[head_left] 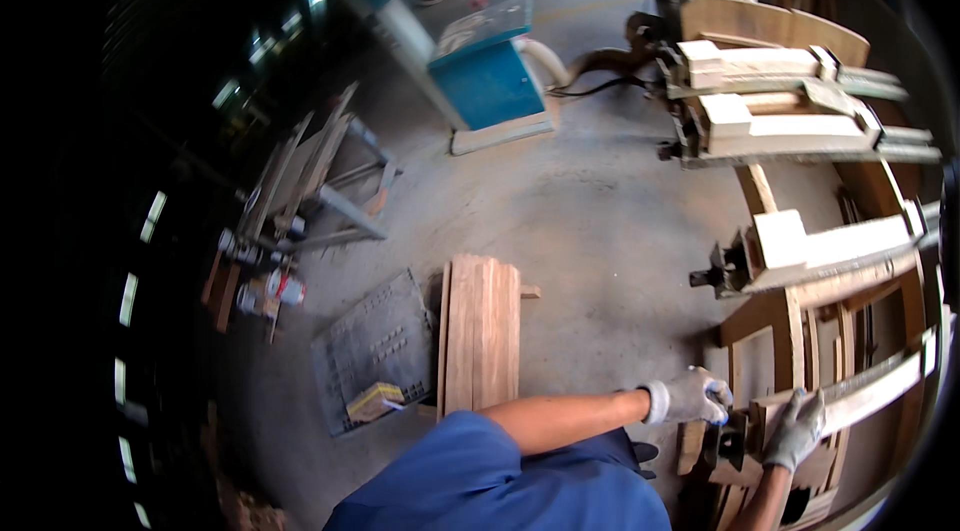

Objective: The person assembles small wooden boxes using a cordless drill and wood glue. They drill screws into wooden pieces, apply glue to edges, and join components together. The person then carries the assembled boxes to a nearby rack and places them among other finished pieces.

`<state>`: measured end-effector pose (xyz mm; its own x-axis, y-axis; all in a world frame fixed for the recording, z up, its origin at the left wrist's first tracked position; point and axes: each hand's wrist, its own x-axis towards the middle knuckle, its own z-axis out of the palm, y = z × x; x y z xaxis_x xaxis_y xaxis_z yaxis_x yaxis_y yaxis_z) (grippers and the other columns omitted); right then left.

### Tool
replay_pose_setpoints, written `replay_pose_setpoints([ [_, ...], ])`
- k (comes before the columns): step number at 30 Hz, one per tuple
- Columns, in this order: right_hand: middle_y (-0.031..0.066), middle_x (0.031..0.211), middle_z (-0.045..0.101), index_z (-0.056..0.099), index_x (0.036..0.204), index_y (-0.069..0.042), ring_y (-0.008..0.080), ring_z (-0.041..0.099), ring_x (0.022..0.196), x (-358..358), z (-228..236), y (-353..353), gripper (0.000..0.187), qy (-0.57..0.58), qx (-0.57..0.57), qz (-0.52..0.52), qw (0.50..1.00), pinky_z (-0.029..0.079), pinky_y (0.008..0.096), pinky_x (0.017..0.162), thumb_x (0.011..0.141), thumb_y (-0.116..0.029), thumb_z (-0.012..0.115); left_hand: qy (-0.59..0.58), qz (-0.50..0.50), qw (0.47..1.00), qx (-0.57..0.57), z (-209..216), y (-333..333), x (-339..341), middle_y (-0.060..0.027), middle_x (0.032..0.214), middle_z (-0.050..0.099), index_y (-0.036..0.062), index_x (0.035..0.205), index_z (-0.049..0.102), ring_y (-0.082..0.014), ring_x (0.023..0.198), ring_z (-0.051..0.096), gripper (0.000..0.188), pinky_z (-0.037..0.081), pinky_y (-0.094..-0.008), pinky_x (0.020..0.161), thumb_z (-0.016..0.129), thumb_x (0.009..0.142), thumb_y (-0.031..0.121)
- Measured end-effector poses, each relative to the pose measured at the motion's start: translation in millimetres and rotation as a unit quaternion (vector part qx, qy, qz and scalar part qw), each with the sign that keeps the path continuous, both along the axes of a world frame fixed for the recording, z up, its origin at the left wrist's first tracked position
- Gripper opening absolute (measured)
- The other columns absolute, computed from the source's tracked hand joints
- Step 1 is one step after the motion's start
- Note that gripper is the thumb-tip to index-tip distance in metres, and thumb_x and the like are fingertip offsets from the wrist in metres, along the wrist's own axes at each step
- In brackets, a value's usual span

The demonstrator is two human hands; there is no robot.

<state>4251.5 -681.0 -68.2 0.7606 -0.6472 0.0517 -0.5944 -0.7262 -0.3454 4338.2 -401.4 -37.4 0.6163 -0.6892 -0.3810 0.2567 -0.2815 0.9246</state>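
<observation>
Both my hands wear pale grey work gloves and are at the lower right, by the nearest of several clamped wooden workpieces. My left hand (692, 398) is closed, its fingers curled just above the dark metal clamp end (733, 438); what they hold, if anything, is hidden. My right hand (797, 431) lies on the near end of a pale wooden piece (868, 397) with its fingers stretched out and slightly apart. This wooden piece lies along a metal bar clamp, its far end toward the right edge.
More wooden pieces (845, 244) sit in bar clamps on a wooden rack along the right. A stack of brown boards (481, 331) stands left of my arm, beside a dark grey panel (375, 351). Farther off are a blue machine (488, 86) and a workbench (320, 171).
</observation>
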Motion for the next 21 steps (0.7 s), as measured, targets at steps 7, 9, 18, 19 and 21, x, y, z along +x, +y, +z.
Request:
replay_pose_setpoints([
  [7,0.0278,0.148,0.057,0.053,0.148,0.004,0.0415,0.052,0.139,3,13,-8,0.071,0.03,-0.006,-0.008,1.0,0.04,0.0435,0.117,0.106,-0.054,0.052,-0.112,0.0,0.993,0.029,13,-11,-1,-0.0163,0.095,0.079,0.0014,0.104,0.077,-0.0279,0.087,0.076,0.029,0.06,-0.0375,0.082,0.077,0.079,0.015],
  [9,0.029,0.149,0.056,0.053,0.148,0.005,0.0421,0.05,0.141,1,8,-14,0.071,0.016,-0.002,-0.012,1.0,0.038,0.0437,0.118,0.107,-0.053,0.051,-0.086,-0.007,0.996,0.02,23,-14,2,-0.0156,0.097,0.079,0.0022,0.104,0.078,-0.0279,0.09,0.076,0.028,0.059,-0.0379,0.084,0.078,0.078,0.013],
  [18,0.0303,0.138,0.062,0.058,0.141,0.003,0.0455,0.057,0.129,5,10,-17,0.064,-0.008,-0.003,0.012,1.0,0.043,0.0476,0.11,0.107,-0.05,0.052,-0.099,0.018,0.995,0.006,-4,-30,5,-0.0129,0.093,0.08,0.0068,0.094,0.081,-0.0273,0.088,0.077,0.02,0.06,-0.0384,0.084,0.077,0.074,0.01],
  [19,0.0302,0.137,0.062,0.058,0.141,0.003,0.0455,0.057,0.129,5,11,-16,0.063,-0.009,-0.004,0.009,1.0,0.043,0.0477,0.11,0.107,-0.05,0.053,-0.094,0.018,0.995,0.01,-1,-29,6,-0.0129,0.093,0.08,0.0069,0.094,0.081,-0.0274,0.088,0.077,0.02,0.06,-0.0384,0.084,0.077,0.074,0.01],
  [21,0.0302,0.137,0.062,0.058,0.141,0.003,0.0456,0.057,0.128,6,9,-16,0.063,-0.017,-0.004,0.002,1.0,0.044,0.0477,0.109,0.107,-0.049,0.053,-0.092,0.026,0.995,0.008,4,-28,4,-0.0128,0.094,0.08,0.0071,0.093,0.081,-0.0274,0.088,0.077,0.02,0.06,-0.0383,0.085,0.076,0.074,0.01],
])
